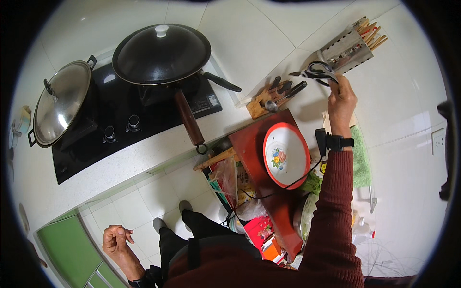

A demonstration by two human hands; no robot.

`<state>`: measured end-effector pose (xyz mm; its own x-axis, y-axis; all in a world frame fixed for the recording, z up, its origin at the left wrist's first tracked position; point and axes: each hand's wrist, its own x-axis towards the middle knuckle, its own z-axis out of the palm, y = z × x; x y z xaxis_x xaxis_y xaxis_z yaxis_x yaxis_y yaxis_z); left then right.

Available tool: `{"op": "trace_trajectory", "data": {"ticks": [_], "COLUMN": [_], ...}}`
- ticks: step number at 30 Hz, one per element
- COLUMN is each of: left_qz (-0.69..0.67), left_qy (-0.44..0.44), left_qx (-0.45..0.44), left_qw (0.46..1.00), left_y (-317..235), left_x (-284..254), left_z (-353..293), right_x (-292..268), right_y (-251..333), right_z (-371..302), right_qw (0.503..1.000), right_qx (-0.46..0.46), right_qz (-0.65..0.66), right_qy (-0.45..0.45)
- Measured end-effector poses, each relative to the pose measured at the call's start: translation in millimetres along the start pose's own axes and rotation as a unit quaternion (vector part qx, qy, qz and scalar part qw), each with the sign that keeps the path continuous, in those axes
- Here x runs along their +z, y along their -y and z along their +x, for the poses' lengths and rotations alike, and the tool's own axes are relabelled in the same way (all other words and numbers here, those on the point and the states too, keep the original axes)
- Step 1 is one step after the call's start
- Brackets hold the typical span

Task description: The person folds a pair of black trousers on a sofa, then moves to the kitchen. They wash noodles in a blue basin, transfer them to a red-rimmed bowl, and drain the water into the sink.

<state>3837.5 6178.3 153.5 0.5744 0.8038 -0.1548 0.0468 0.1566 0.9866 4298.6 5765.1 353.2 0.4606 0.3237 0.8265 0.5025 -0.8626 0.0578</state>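
While the right hand point(343, 98) grips black-handled metal scissors point(312, 73) beside the grey perforated steel chopstick holder point(346, 53) | left hand point(116, 239) low, loosely curled, nothing visible in it | done: scissors in grasp | remaining: unclear, blades on nothing visible; whether handles touch holder, cannot tell

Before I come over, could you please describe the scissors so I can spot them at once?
From the black stove, look right, past the wooden block, to the person's right hand. It holds the scissors, blades pointing left. Unlike the straight-handled tools at the block, they have looped handles.
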Motion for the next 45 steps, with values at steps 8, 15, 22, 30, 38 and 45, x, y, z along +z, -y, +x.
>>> {"op": "trace_trajectory", "data": {"ticks": [8, 15, 22, 30, 38, 45], "left_qz": [0.005, -0.010, -0.011, -0.009, 0.001, 0.004], "left_qy": [-0.044, -0.047, -0.051, -0.041, -0.033, -0.036], "left_qx": [0.000, -0.011, -0.016, -0.022, -0.017, -0.021], "left_qw": [0.999, 0.999, 0.998, 0.999, 0.999, 0.999], "left_y": [9, 21, 22, 24, 25, 27], "left_x": [5, 12, 19, 26, 29, 22], "left_z": [-9, -12, -10, -10, -11, -11], "right_x": [41, 45, 39, 57, 83, 95], "right_y": [-34, -39, -40, -55, -50, -50], "right_z": [28, 54, 57, 59, 47, 39], "right_qw": [0.985, 0.971, 0.964, 0.965, 0.945, 0.937], "right_qx": [0.003, -0.032, -0.025, -0.125, -0.113, -0.043], "right_qz": [0.083, 0.087, 0.083, 0.064, 0.003, 0.028], "right_qy": [0.151, 0.218, 0.251, 0.221, 0.306, 0.345]}}
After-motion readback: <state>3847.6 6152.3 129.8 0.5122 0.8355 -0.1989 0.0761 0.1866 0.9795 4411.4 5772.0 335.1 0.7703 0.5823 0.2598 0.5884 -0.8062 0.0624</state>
